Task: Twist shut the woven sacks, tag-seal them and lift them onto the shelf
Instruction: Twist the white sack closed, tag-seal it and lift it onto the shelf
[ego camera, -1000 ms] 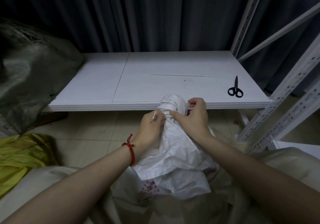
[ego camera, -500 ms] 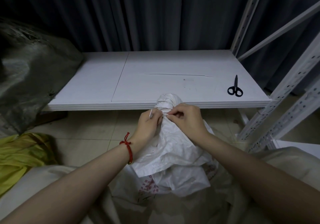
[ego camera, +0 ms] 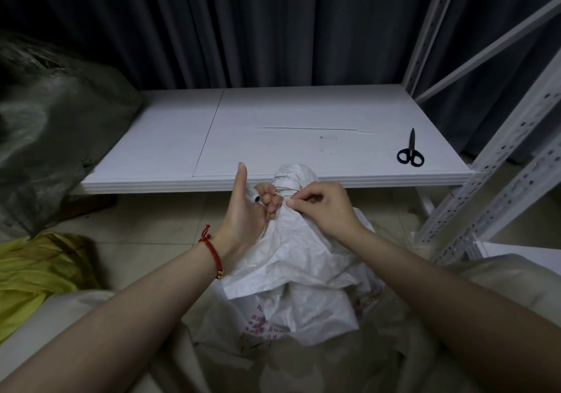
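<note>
**Head view.** The white woven sack stands on the floor between the forearms. Its twisted neck rises directly between the two hands and reaches the front edge of the shelf board beyond them. Several turns of thin twine bind the neck.

The left hand is on the neck's left side, thumb straight up and fingers curled. It holds a white tube with a dark tip (what it is cannot be told) across the palm, and its curled fingers touch the neck. The right hand is against the neck's right side. Its thumb and forefinger are closed in a fine pinch on the twine where it leaves the wraps.

*Handling, as a judgement.* The cloth is crumpled and limp, so it will fold instead of holding a shape. The weave looks smooth and may slip through loose wraps. The bound neck is the firmest place to hold for tying. For lifting, a second hold low on the body seems wise, since the weight cannot be told.

Scissors lie on the shelf board, well to the right of the right hand.
</note>
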